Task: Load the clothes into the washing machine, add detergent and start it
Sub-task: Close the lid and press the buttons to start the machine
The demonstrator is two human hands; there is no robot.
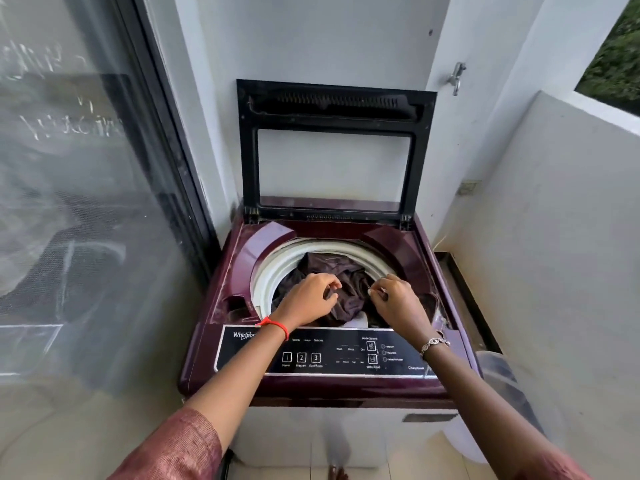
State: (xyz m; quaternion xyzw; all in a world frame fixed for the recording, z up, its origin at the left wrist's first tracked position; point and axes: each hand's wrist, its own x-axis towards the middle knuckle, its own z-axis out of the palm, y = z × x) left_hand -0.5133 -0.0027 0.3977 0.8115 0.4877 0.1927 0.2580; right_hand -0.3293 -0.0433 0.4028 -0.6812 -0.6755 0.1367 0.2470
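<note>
White-walled balcony corner, glass door left of washing machine point(325, 386). Lid point(334, 150) propped upright at back of washing machine. Dark brown garment point(346, 282) bunched in drum mouth. Left hand point(308, 299) and right hand point(398, 301) both pinching garment. Control panel point(346, 353) at front of washing machine, under wrists.

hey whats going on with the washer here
A person is loading a top-loading washer. Its lid stands open, and both hands, the left hand and the right hand, pinch a dark brown garment at the mouth of the drum. No detergent is in view.
</note>
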